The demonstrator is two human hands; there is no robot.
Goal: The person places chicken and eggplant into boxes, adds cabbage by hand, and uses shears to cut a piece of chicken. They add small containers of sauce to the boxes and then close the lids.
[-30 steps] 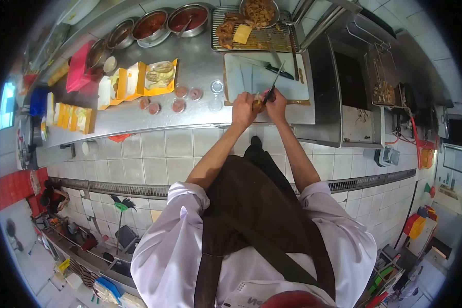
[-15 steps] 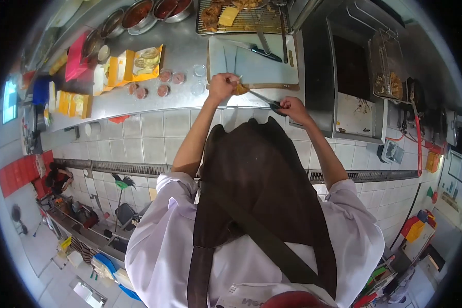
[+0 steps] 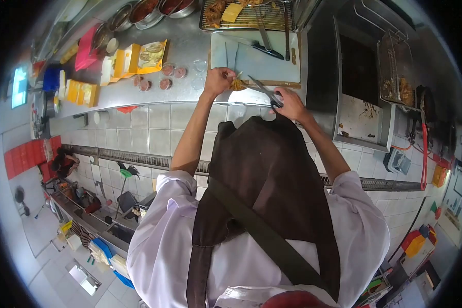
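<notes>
My left hand (image 3: 220, 80) pinches a small golden-brown piece of fried food (image 3: 237, 85) over the front edge of the white cutting board (image 3: 272, 66). In my right hand (image 3: 291, 105) is a pair of dark-handled scissors (image 3: 264, 88), with its blades spread apart and pointing toward the food. A black-handled knife (image 3: 268, 50) lies across the far part of the board. Close behind my left hand, two thin metal prongs (image 3: 231, 54) rest on the board; their lower end is hidden.
Behind the board, a wire rack (image 3: 205, 24) holds fried pieces and cheese slices (image 3: 232, 12). To the left are small lidded cups (image 3: 165, 83), open yellow boxes (image 3: 153, 55) and metal bowls of red sauce (image 3: 141, 13). A fryer basket (image 3: 395, 72) stands right. A person (image 3: 64, 162) is far left.
The scissor blades have opened and drawn away from the fried piece. My left hand still holds the piece. The whole view has shifted slightly.
</notes>
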